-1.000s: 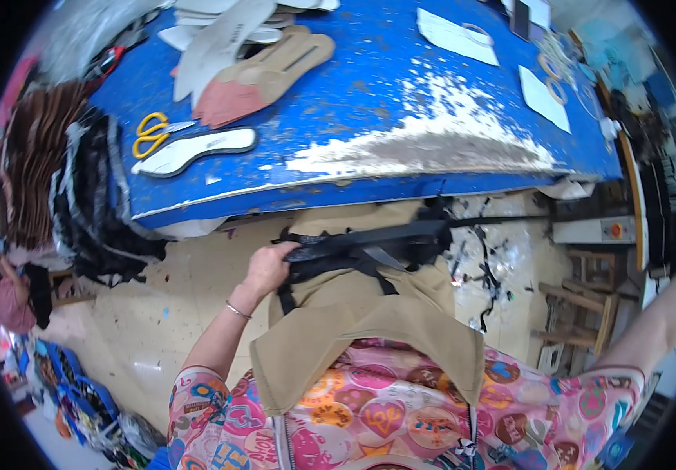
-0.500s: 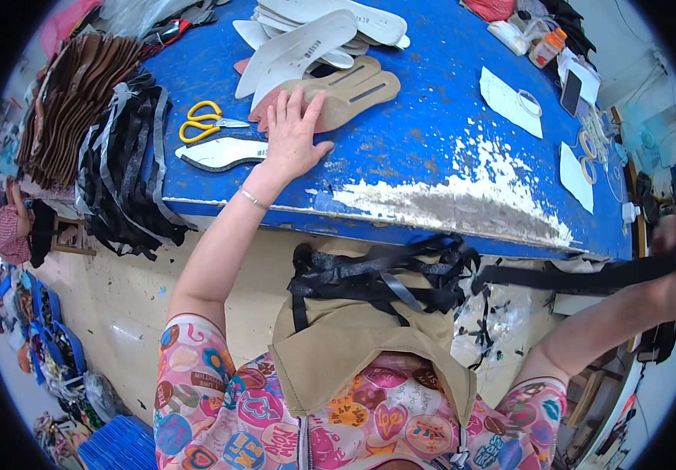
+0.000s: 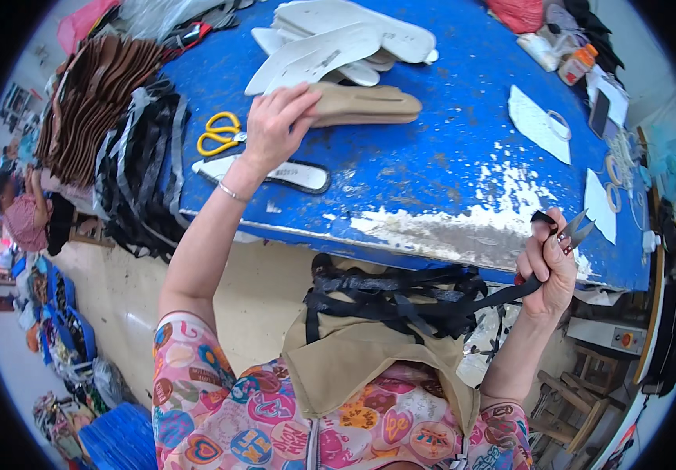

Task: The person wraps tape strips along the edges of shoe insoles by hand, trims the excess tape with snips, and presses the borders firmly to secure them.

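Observation:
My left hand [image 3: 274, 129] grips the near end of a stack of beige insole pieces [image 3: 369, 104] on the blue worktable, just below white insoles [image 3: 314, 51]. Yellow-handled scissors [image 3: 214, 139] and a white sole piece with a dark edge [image 3: 310, 178] lie beside that wrist. At the table's right front, my right hand [image 3: 545, 266] is closed round small metal cutters [image 3: 577, 231] and a black strap [image 3: 501, 296], which runs down to a tangle of black straps [image 3: 401, 291] on my beige apron [image 3: 342, 364].
Stacked brown pieces [image 3: 79, 117] and black strips [image 3: 130, 160] hang at the table's [image 3: 448, 157] left end. A person [image 3: 21, 211] in pink is beyond. Paper, tape, a phone [image 3: 598, 113] and a bottle [image 3: 575, 64] lie right. Wooden stools [image 3: 573, 407] stand lower right.
My left hand has left the lap straps and now grips the beige insoles, shifting them. My right hand has come in from the far right to the table edge with strap and cutters.

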Demonstrator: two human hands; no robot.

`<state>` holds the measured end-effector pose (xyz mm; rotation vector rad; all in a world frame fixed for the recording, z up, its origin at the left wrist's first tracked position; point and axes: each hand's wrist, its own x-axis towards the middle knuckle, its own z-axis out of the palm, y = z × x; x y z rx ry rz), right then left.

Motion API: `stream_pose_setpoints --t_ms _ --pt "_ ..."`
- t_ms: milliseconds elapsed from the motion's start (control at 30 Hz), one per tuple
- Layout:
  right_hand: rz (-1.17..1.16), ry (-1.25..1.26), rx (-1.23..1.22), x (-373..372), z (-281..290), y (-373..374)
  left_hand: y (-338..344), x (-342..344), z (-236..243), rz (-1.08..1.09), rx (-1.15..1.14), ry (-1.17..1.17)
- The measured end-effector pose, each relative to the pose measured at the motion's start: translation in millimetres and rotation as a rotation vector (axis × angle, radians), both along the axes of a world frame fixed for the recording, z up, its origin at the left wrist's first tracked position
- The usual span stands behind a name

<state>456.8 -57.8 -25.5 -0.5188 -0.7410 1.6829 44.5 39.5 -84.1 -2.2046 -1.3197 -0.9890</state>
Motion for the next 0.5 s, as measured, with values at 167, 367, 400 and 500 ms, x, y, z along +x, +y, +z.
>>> stream_pose_setpoints --t_ms 167,367,400,500 --pt "0.017 0.041 -0.013 -3 -8 6 4 0 69 -0.083 -0.008 -0.063" --pt "-0.029 0.004 0.01 -7 -23 6 9 35 128 -0.229 -0.269 -0.716" --pt "-0.03 0.008 -0.007 -9 -24 5 7 38 133 -0.241 -0.272 -0.719" --pt "0.018 0.055 0.006 -12 -26 7 12 41 132 -0.066 -0.254 -0.656"
